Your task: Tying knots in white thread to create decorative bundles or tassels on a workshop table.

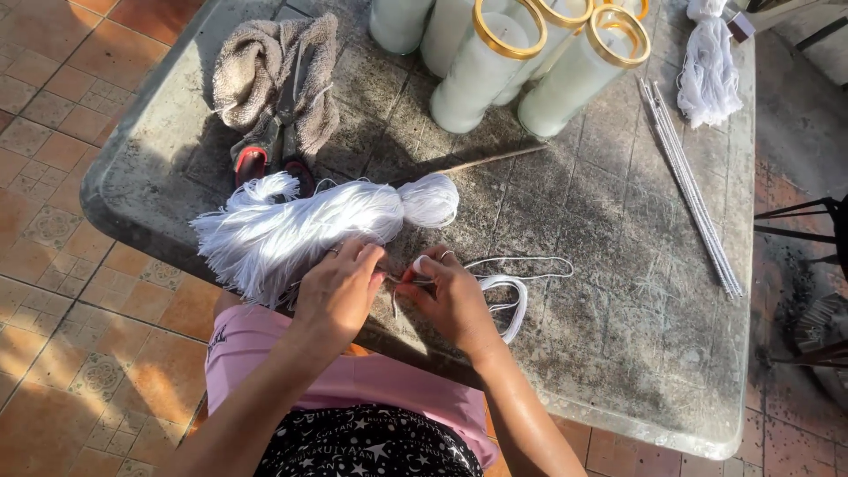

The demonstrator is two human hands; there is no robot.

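Observation:
My left hand (340, 287) and my right hand (446, 296) meet at the near edge of a worn grey table (618, 291). Both pinch a thin white string (508, 281) between the fingertips; its loose loops trail to the right of my right hand. A large bundle of white thread (300, 225), tied near one end, lies just beyond my left hand, its frayed end fanning out over the table's left edge.
Several tall white glass candles with gold rims (486, 66) stand at the back. A beige towel (278, 75) lies over red-handled scissors (265, 159). Thin metal rods (693, 190) lie at the right, another white thread bundle (707, 66) beyond them. A thin stick (495, 159) lies mid-table.

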